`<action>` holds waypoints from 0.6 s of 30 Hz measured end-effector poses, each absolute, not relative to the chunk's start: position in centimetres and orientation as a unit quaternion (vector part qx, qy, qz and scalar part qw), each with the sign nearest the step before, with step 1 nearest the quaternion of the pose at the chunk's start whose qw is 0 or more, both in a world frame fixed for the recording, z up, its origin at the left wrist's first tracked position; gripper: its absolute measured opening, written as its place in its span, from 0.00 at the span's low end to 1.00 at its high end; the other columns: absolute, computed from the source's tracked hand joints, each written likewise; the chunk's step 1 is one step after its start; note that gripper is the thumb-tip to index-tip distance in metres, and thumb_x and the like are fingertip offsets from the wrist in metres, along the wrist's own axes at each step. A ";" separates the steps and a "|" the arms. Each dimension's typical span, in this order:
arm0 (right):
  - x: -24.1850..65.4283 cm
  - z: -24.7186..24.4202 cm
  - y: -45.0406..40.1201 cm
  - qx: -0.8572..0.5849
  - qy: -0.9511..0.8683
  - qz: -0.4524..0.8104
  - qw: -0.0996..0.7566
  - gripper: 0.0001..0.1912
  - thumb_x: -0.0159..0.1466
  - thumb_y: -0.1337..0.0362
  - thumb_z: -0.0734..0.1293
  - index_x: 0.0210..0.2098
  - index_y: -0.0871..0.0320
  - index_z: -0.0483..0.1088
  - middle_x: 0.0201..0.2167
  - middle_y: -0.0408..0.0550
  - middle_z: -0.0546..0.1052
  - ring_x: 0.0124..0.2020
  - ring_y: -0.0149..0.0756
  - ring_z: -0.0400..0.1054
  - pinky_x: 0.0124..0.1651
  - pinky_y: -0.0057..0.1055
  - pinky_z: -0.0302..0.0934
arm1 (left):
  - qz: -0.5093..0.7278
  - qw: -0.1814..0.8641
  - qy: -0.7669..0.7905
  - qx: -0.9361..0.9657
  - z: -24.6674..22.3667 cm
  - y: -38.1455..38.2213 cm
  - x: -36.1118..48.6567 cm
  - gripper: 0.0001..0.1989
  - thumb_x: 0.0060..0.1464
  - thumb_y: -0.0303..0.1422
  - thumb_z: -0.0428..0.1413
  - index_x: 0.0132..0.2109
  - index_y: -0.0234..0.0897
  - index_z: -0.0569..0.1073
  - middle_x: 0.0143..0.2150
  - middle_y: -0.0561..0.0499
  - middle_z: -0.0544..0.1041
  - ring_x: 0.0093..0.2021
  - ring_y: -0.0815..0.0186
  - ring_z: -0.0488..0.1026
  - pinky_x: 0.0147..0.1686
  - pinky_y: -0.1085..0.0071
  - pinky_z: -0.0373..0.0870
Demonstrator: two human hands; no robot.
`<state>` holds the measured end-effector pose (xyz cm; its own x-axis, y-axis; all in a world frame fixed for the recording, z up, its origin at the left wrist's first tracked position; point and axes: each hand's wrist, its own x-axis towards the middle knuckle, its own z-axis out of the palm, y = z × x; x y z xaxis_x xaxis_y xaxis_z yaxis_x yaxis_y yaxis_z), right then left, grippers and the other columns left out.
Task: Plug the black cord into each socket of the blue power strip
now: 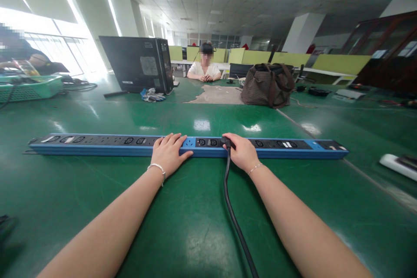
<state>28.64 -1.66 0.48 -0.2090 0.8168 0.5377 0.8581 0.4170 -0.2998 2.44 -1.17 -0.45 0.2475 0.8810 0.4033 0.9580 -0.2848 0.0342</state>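
Observation:
A long blue and black power strip (110, 150) lies across the green table (202, 208), with a row of sockets along its top. My left hand (168, 152) rests flat on the strip left of its middle, fingers spread, beside a blue socket section (189, 142). Right of the middle, my right hand (241, 150) grips a black power plug (226, 141) at the strip's top. How far the plug sits in a socket is hidden by my fingers. Its black cord (232, 208) runs down toward the near edge of the view.
Farther back stand a black computer tower (137, 65), blue-grey gloves (152, 95) and a brown bag (267, 86). A green basket (35, 89) is at left, a white power strip (399, 166) at right. One person (204, 67) sits opposite, another (26, 54) at far left.

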 end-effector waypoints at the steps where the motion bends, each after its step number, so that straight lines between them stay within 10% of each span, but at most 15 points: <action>1: 28.5 0.5 -1.9 -0.545 -0.774 -0.042 0.318 0.16 0.60 0.62 0.62 0.48 0.55 0.70 0.44 0.49 0.77 0.45 0.40 0.70 0.50 0.37 0.61 | -0.176 0.111 -0.588 -0.782 -0.5 -1.2 2.4 0.29 0.54 0.53 0.45 0.60 0.48 0.62 0.62 0.50 0.65 0.62 0.57 0.58 0.59 0.56 0.50; 18: 26.3 1.6 -2.7 -0.626 -0.727 -0.122 0.255 0.15 0.63 0.58 0.58 0.44 0.55 0.71 0.33 0.50 0.79 0.34 0.40 0.73 0.42 0.34 0.61 | -0.175 0.113 -0.592 -0.779 -0.6 -1.2 2.4 0.29 0.54 0.53 0.45 0.60 0.47 0.62 0.63 0.51 0.64 0.63 0.57 0.58 0.60 0.56 0.49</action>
